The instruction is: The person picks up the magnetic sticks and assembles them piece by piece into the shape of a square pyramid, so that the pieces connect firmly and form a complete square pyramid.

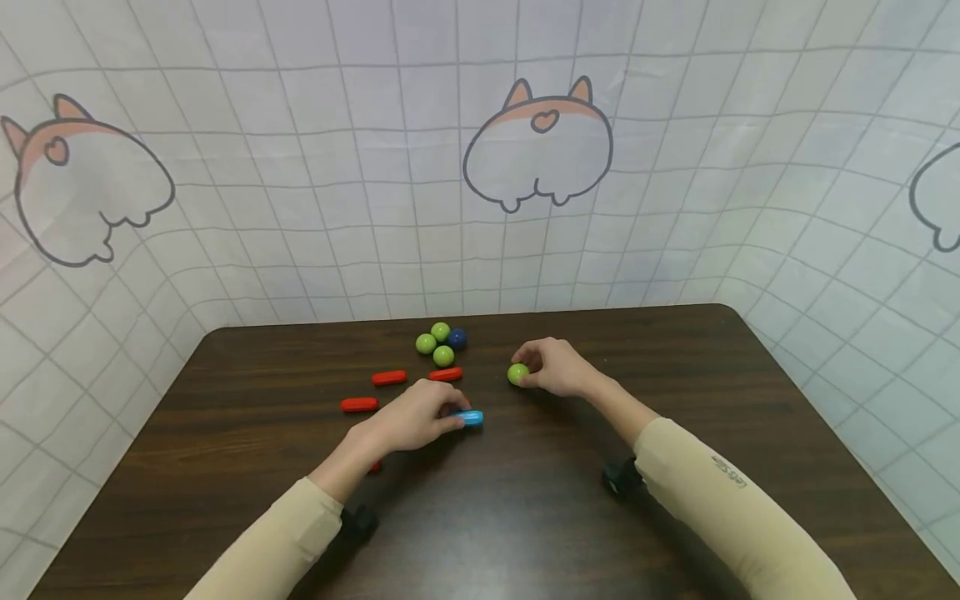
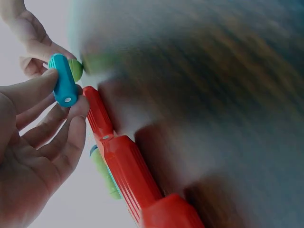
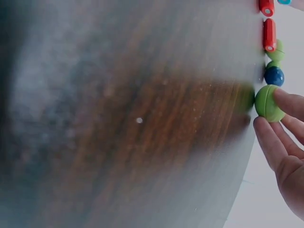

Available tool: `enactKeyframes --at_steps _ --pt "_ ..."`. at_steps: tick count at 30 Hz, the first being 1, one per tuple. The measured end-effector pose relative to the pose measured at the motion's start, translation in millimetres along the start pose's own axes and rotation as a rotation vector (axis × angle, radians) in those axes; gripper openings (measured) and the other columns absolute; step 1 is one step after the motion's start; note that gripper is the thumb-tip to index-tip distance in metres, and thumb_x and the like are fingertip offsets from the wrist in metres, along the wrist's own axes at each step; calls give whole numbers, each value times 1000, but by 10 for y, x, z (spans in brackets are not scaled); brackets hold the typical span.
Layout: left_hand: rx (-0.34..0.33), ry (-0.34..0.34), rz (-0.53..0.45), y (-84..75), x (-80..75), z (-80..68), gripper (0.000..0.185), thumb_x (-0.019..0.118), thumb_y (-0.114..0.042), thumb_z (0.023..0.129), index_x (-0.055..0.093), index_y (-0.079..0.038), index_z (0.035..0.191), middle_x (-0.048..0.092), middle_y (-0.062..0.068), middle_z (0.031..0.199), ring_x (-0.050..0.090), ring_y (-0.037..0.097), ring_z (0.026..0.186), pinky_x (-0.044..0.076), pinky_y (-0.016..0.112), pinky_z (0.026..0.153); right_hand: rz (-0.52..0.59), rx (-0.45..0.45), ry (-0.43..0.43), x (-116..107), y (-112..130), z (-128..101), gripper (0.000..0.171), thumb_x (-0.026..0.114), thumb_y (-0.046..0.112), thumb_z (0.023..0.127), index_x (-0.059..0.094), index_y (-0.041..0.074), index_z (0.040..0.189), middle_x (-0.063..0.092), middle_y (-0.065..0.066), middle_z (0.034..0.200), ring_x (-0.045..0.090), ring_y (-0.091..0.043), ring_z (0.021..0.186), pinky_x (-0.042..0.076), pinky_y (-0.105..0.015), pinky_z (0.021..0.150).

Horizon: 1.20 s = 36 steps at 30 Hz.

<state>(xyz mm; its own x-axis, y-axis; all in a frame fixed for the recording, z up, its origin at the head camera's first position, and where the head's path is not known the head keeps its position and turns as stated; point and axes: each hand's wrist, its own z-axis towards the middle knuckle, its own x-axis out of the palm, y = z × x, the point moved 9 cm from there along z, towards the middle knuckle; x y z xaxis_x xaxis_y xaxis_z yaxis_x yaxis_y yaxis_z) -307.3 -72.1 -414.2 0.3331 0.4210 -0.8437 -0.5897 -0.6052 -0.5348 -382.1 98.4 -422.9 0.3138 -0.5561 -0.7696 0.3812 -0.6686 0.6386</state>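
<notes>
My left hand (image 1: 416, 412) pinches a light blue ribbed rod (image 2: 62, 80) between thumb and fingers, low over the table's middle. Farther right, my right hand (image 1: 558, 367) holds a green ball (image 3: 269, 103) with a groove round it, thumb on one side and fingers on the other. Close beyond the left hand lies a red rod (image 1: 446, 375). Two more red rods, one nearer the back (image 1: 389, 377) and one farther left (image 1: 360, 404), rest on the wood. Another red piece (image 1: 375, 467) is mostly hidden behind the left wrist.
Several green balls (image 1: 426, 343) and one dark blue ball (image 1: 457, 338) sit grouped near the back of the dark wooden table (image 1: 480, 508). A white grid-patterned curtain (image 1: 375, 208) with cartoon animal drawings encloses the back and sides.
</notes>
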Motion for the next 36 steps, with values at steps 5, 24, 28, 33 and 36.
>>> enactKeyframes --at_steps 5,24,28,33,36 --pt "-27 -32 -23 1 -28 52 15 72 -12 98 75 -6 111 66 -7 89 56 10 74 51 28 69 0 1 -1 5 1 -23 27 78 9 92 71 2 116 71 -5 103 67 -27 101 54 -43 88" --pt "-70 -113 -13 22 -177 353 13 71 -8 98 74 -2 109 66 -1 84 55 12 71 49 28 65 22 27 9 12 -40 -61 28 81 10 90 70 2 114 71 -6 105 67 -23 98 55 -40 87" --pt "-83 -99 -12 62 -143 422 13 70 -7 98 74 -1 109 69 1 90 58 12 74 52 28 70 34 22 5 11 -45 -60 28 81 11 90 71 1 113 72 -6 104 68 -23 98 56 -40 87" --pt "-106 -86 -17 120 -87 496 13 71 -8 98 74 -2 109 71 3 95 62 12 79 54 30 74 45 26 1 10 -40 -75 28 82 10 88 71 2 112 71 -5 103 68 -24 99 56 -41 87" --pt "-119 -82 -11 143 -65 532 13 71 -9 98 74 -2 109 71 2 95 62 12 80 54 30 75 63 36 -5 7 -41 -87 28 84 9 86 71 3 111 71 -4 102 68 -26 99 56 -41 87"
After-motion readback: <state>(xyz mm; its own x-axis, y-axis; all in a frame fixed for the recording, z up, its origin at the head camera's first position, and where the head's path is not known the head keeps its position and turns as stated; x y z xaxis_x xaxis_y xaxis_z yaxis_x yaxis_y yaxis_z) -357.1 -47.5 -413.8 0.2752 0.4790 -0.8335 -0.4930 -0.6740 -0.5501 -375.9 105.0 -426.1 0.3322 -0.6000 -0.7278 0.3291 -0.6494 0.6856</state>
